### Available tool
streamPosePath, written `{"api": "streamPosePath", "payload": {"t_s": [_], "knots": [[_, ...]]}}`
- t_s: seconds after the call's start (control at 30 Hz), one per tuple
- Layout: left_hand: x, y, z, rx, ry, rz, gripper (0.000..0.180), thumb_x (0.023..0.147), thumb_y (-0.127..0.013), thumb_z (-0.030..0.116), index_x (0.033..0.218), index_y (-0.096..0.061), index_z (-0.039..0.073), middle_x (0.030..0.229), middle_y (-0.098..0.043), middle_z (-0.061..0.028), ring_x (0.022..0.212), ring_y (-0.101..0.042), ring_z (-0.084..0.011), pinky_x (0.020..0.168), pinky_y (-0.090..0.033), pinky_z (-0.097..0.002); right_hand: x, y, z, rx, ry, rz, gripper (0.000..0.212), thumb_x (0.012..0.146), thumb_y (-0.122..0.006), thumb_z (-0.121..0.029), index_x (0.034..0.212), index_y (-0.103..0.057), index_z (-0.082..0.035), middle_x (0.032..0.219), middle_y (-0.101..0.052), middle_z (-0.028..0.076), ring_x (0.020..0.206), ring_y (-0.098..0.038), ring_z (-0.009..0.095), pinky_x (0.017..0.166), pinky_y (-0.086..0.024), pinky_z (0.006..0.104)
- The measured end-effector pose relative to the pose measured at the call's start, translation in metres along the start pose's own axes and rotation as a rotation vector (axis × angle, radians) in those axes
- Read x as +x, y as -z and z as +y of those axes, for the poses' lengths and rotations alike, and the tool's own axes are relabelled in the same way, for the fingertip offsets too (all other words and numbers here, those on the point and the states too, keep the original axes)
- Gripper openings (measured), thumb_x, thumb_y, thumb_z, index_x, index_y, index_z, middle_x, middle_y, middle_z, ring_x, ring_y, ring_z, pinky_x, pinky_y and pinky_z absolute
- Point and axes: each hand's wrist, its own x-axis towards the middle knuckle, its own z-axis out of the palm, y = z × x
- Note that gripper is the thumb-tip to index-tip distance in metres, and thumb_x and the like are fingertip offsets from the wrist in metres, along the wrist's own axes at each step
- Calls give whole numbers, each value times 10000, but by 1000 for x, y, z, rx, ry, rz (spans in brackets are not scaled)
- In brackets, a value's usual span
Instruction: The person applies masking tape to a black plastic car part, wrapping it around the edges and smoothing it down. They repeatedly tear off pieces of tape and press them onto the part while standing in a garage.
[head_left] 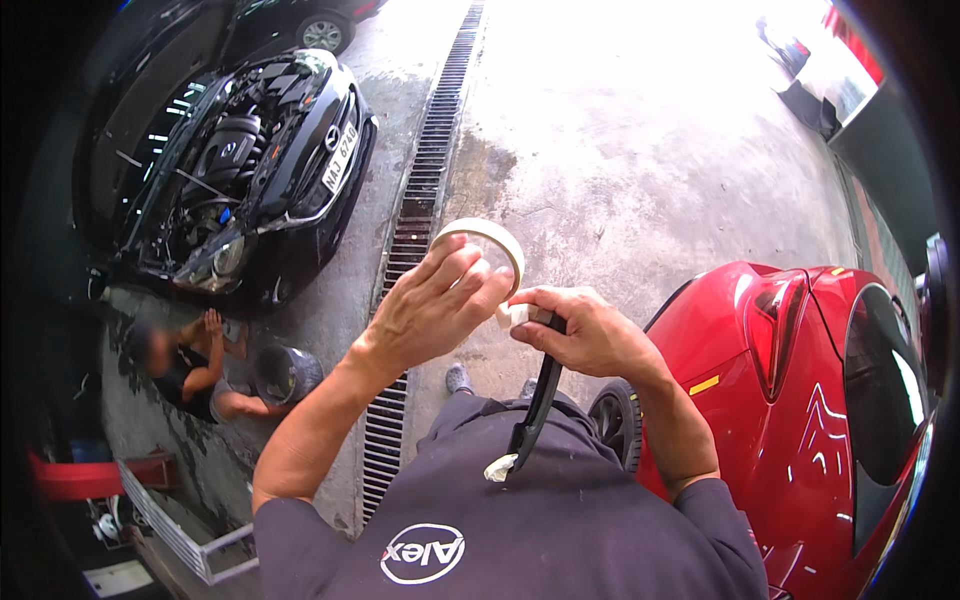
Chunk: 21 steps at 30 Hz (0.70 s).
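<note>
My left hand (425,310) is closed around a roll of cream masking tape (508,243), fingers hooked over its ring. Just to the right, my right hand (600,332) pinches a long, curved black strip (541,402) near its upper end; the frames do not show exactly what part it is. A short piece of pale tape (513,316) is at that upper end, between my two hands. Crumpled pale tape (500,467) covers the strip's lower end, which hangs in front of my dark shirt.
A red car (720,370) with small yellow tape pieces stands close on my right. At left is a black car (250,170), hood up. Below it, a person (195,370) sits by a bucket (287,374). A drain grating (425,170) crosses the concrete floor; a metal frame (185,530) lies lower left.
</note>
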Motion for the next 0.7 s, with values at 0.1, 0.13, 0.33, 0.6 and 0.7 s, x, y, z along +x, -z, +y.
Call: {"api": "streamPosePath", "payload": {"t_s": [0.1,0.13,0.33,0.6,0.7], "knots": [[-1,-3,7,-126,82,-37,375,939,-793,127,1272,-637,56,1165,-640,-102,1270,-655,-333,1254,-460,-546,0,-7,20,-65,162,53,390,1081,-752,-295,1371,-691,-41,923,-775,168,851,-745,338,807,-564,444],[2,-2,11,-176,134,-55,361,927,-802,123,1245,-647,51,1168,-645,-106,1270,-656,-346,1253,-461,-546,-1,-10,23,-102,179,61,399,1083,-749,-302,1375,-680,-38,946,-779,177,894,-752,356,830,-565,457],[6,0,17,-449,404,-317,401,861,-715,32,1249,-637,-37,1329,-592,-248,1459,-471,-474,1300,-346,-557,-1,-19,30,-158,235,39,436,1106,-700,-336,1393,-633,-15,1136,-772,260,1116,-751,430,970,-573,488],[11,16,11,-740,461,-306,660,791,-562,-25,1451,-586,-25,1494,-603,-240,1632,-344,-483,1347,-264,-580,-8,-17,10,95,69,49,360,1092,-623,-313,1300,-668,-22,998,-732,178,905,-720,317,852,-559,454],[17,22,13,-691,408,-261,652,788,-553,-7,1437,-609,-34,1487,-618,-245,1623,-372,-481,1346,-280,-582,-5,-24,9,234,-21,97,271,1066,-636,-264,1179,-692,-24,897,-643,83,789,-581,179,761,-502,367]]}}
